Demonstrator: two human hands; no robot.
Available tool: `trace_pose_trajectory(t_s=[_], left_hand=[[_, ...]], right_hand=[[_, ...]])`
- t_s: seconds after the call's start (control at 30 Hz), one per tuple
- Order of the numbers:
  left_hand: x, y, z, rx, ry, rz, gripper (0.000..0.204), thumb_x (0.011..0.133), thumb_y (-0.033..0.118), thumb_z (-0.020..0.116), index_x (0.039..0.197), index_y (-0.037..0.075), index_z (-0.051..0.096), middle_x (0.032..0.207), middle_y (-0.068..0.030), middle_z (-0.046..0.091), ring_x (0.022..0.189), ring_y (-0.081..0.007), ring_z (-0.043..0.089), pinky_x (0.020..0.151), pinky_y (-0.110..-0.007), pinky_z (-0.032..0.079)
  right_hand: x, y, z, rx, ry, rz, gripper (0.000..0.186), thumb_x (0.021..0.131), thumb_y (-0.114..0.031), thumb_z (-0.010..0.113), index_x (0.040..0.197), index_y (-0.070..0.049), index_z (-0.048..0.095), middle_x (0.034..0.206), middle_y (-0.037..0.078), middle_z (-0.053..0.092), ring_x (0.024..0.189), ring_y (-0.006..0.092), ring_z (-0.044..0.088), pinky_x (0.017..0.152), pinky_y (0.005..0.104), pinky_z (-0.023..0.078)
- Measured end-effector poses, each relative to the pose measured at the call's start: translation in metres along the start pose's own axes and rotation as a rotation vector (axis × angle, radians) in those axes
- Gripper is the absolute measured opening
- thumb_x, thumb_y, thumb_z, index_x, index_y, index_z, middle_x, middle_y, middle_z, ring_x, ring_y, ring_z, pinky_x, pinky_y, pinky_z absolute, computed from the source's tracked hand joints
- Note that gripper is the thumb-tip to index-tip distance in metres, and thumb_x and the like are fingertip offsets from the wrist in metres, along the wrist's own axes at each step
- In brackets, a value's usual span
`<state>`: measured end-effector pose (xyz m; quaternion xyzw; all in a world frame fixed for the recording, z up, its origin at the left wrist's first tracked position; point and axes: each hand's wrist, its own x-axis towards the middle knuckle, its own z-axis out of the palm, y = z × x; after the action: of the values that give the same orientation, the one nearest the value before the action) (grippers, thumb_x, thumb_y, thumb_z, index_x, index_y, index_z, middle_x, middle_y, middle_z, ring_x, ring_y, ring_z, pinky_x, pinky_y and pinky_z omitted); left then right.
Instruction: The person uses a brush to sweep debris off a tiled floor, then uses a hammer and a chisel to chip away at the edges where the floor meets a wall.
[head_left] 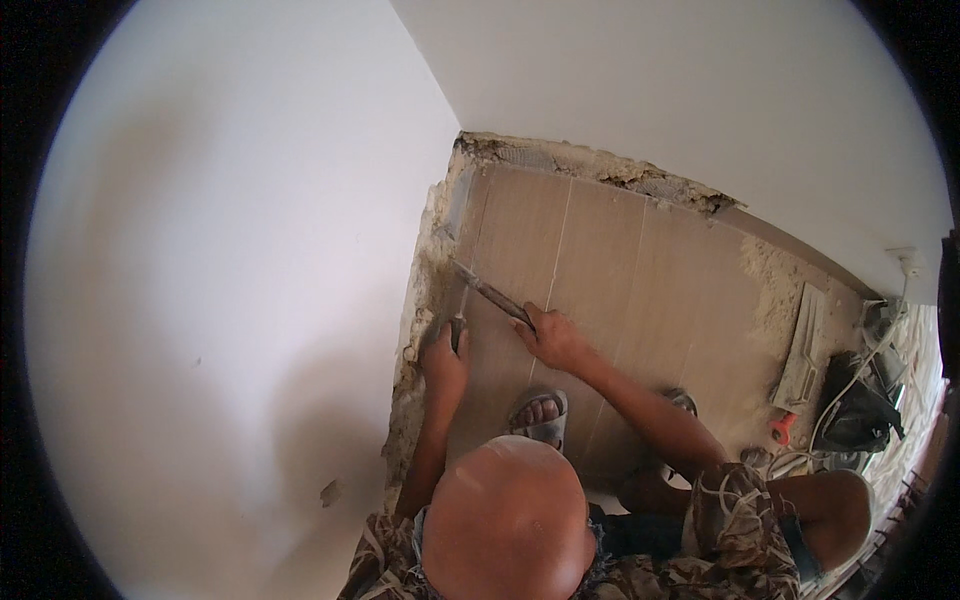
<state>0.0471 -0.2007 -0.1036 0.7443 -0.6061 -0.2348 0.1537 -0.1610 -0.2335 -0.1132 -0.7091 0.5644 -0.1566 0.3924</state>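
Note:
My right hand (555, 338) is closed around the lower end of a long, narrow, bar-like tool (490, 292). Its worn, pale tip points at the broken base of the left wall (432, 268). Just left of it, my left hand (445, 360) grips a dark-handled tool (458, 328) with a thin, light shaft; its exact kind cannot be made out. Both tools are close together over the edge where the wood-look floor (600, 270) meets the rough, chipped plaster. My bent left knee (505, 515) fills the lower middle, with my sandalled foot (540, 415) beyond it.
White walls meet in a corner, their bases broken open along rough strips (640, 178). At the right lie a long pale metal blade (802, 345), a red object (782, 428), a black bag (858, 405) and a pale cable (862, 365). Sandy debris (775, 280) dusts the floor.

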Motion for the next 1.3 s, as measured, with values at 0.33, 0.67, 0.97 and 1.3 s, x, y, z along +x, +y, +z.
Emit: trace_pose_trajectory(t_s=[0.33, 0.67, 0.97, 1.3], left_hand=[[0.002, -0.027, 0.003, -0.019, 0.045, -0.003, 0.033, 0.096, 0.027, 0.056, 0.107, -0.003, 0.064, 0.089, -0.0267, 0.067, 0.084, -0.0434, 0.065, 0.074, -0.047, 0.051], [0.005, 0.034, -0.048, -0.035, 0.064, 0.066, 0.039, 0.096, 0.031, 0.056, 0.111, -0.004, 0.063, 0.084, -0.0242, 0.067, 0.080, -0.0416, 0.066, 0.071, -0.044, 0.052], [0.018, -0.011, -0.003, 0.071, 0.101, 0.147, 0.038, 0.095, 0.029, 0.057, 0.114, -0.004, 0.064, 0.080, -0.0279, 0.066, 0.073, -0.0429, 0.066, 0.066, -0.048, 0.052], [0.018, -0.005, 0.001, 0.074, 0.106, 0.168, 0.036, 0.096, 0.027, 0.056, 0.115, -0.003, 0.062, 0.082, -0.0281, 0.066, 0.077, -0.0446, 0.065, 0.068, -0.048, 0.051]], right_hand=[[-0.005, -0.001, -0.038, 0.369, 0.126, 0.114, 0.047, 0.101, -0.042, 0.046, 0.095, 0.004, 0.055, 0.066, 0.022, 0.054, 0.059, 0.0291, 0.054, 0.060, 0.0466, 0.044], [-0.010, 0.002, -0.046, 0.402, 0.144, 0.172, 0.051, 0.101, -0.046, 0.045, 0.091, 0.003, 0.055, 0.065, 0.016, 0.052, 0.061, 0.0239, 0.051, 0.058, 0.0431, 0.043], [-0.011, -0.014, -0.043, 0.418, 0.113, 0.105, 0.048, 0.101, -0.044, 0.046, 0.087, 0.001, 0.053, 0.064, 0.011, 0.046, 0.060, 0.0175, 0.045, 0.054, 0.0387, 0.041], [0.001, 0.002, 0.019, 0.133, 0.215, -0.093, 0.035, 0.100, -0.033, 0.048, 0.103, 0.002, 0.051, 0.070, 0.027, 0.059, 0.066, 0.0465, 0.062, 0.057, 0.0503, 0.046]])
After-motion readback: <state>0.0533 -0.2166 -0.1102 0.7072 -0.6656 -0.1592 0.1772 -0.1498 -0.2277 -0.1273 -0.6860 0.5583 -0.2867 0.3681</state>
